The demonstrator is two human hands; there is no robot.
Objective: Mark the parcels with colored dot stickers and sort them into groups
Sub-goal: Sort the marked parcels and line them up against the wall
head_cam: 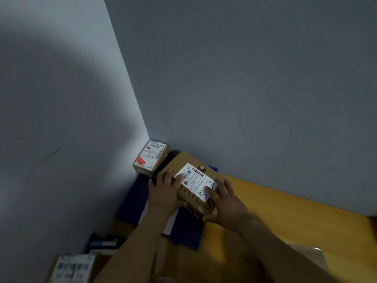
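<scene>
A brown cardboard parcel (182,160) with a white shipping label (193,179) marked in black pen sits tilted near the wall corner. My left hand (164,192) grips its left edge, fingers on top and thumb along the near side. My right hand (226,202) holds the near right end, fingers spread over the label and thumb hooked round the lower corner. A small pale round spot (202,167) shows on the parcel's far top; whether it is a dot sticker I cannot tell. A smaller parcel (151,158) with a label stands in the corner.
Blue plastic mats (133,198) lie under the parcels. A yellow tabletop (289,213) runs to the right along the grey wall. Another labelled parcel (71,268) lies at the bottom left, a dark object (105,242) beside it. Clear plastic (312,255) lies at the lower right.
</scene>
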